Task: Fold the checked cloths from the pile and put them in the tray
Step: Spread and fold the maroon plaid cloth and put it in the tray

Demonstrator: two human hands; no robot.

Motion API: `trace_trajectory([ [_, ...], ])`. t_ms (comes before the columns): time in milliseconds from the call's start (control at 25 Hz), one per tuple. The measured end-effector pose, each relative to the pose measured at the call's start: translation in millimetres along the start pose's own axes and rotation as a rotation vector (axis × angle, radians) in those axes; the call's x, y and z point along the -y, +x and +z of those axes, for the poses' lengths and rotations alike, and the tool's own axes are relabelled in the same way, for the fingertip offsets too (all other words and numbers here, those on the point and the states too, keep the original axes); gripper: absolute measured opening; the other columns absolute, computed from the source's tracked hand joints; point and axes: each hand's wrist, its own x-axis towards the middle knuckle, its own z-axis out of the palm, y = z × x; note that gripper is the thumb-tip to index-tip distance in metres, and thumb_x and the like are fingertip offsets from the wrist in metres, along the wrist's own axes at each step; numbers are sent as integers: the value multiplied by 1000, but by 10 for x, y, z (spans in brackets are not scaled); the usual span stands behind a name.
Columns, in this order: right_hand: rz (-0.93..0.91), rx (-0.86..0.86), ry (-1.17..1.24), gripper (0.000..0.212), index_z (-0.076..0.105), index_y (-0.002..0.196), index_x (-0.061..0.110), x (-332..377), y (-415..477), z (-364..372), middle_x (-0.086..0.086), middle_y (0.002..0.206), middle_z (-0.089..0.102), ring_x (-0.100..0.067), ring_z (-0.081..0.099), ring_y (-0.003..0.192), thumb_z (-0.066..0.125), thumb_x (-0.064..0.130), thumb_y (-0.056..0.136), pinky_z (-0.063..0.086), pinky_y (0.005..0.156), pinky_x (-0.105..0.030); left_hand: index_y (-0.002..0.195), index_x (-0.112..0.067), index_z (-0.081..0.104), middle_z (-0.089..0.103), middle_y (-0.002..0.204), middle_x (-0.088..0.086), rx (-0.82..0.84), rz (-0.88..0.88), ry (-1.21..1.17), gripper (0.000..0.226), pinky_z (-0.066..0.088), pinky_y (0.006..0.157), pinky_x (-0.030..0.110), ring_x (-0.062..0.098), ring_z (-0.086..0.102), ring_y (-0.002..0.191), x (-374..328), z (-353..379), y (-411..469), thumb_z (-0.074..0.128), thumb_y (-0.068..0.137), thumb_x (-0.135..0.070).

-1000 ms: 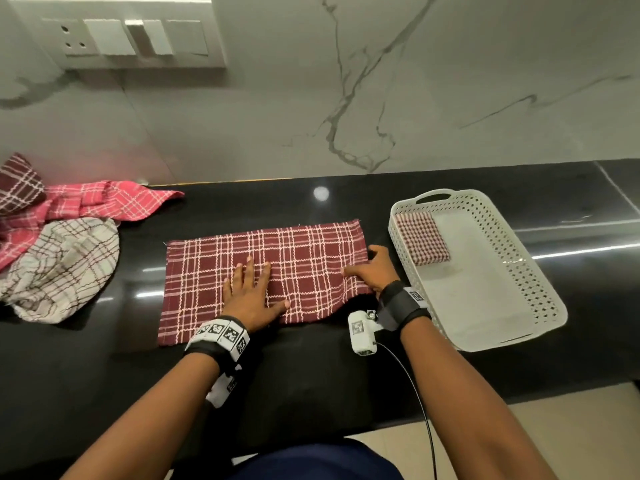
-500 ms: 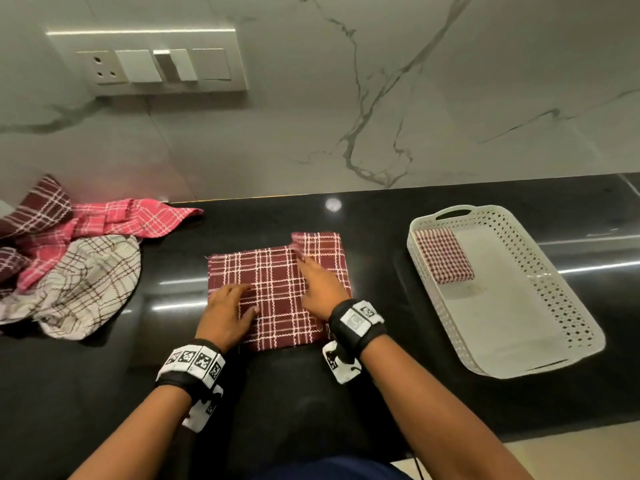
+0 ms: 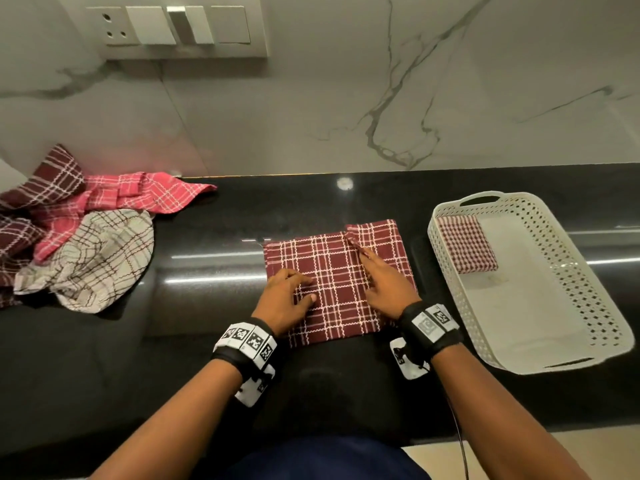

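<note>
My left hand (image 3: 284,299) grips the maroon cloth (image 3: 332,268) left of the tray (image 3: 575,271), flat right hand (image 3: 388,289) pressing; I should square edges before creasing

Showing no readable words or numbers; only black-and-white code squares (image 3: 255,340) sitting on the left wristband (image 3: 228,355) and the right wristband (image 3: 446,336), lower centre of the frame.

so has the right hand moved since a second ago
Yes. The right hand has moved left, away from the white tray: it was beside the tray's wall and now rests further in on the folded maroon checked cloth.
</note>
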Motion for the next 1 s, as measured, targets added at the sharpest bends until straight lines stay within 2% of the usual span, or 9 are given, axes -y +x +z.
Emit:
trace_trajectory([
  [120,20,-77,-166,79,27,154,23,242,88,-21,8,166,11,-19,63,108,60,6,84,56,85,-33,125,-22,62,53,127,-2,3,-5,-26,39,44,105,36,15,52,117,-35,-21,32,66,90,-37],
  [320,-27,132,-258,85,18,157,19,852,235,527,3,167,-2,-27,64,107,61,5,85,56,84,-39,131,-16,57,65,116,-1,-74,-82,-231,39,51,95,30,10,62,102,72,-155,-37,65,92,-22],
  [440,-6,106,-214,85,20,156,18,926,228,581,3,167,0,-26,65,103,62,4,84,56,79,-37,119,-19,63,71,105,-1,-127,-219,-455,26,54,90,30,13,67,97,86,-174,-30,58,97,-32],
  [560,-89,36,-296,82,26,153,16,1068,301,558,0,166,7,-28,67,91,65,6,82,51,68,-36,95,-16,70,75,89,3,-52,-347,-813,42,59,78,31,18,73,85,65,-267,163,51,96,-53],
  [640,-147,62,-321,81,27,152,13,1217,341,607,-7,164,12,-32,66,90,66,6,82,52,69,-38,84,-9,70,72,76,3,-91,-388,-708,47,57,68,31,18,68,72,103,-374,334,61,89,-55],
  [720,-172,122,-263,86,20,154,11,1321,302,725,-14,160,16,-36,63,98,67,4,82,55,81,-45,78,-9,72,70,72,5,-147,-426,-399,34,51,68,29,19,64,69,240,-457,479,70,85,-42],
  [800,-156,140,-156,89,18,154,11,1314,179,886,-16,148,28,-33,58,106,68,4,81,53,93,-44,76,-9,74,71,71,5,-166,-460,-299,24,54,70,29,23,67,71,357,-506,547,73,83,-32],
  [880,-84,119,-98,66,36,141,8,1230,58,976,-12,129,45,-30,56,107,66,9,82,50,94,-38,77,-6,72,73,72,10,-153,-480,-294,23,60,74,37,28,71,73,433,-522,564,70,83,-28],
  [1000,-78,22,-95,24,56,106,11,1111,-64,965,-6,102,61,-24,54,95,61,23,85,47,85,-36,79,-6,66,73,75,10,-122,-463,-334,22,62,72,41,26,72,70,506,-533,562,66,84,-27],
])
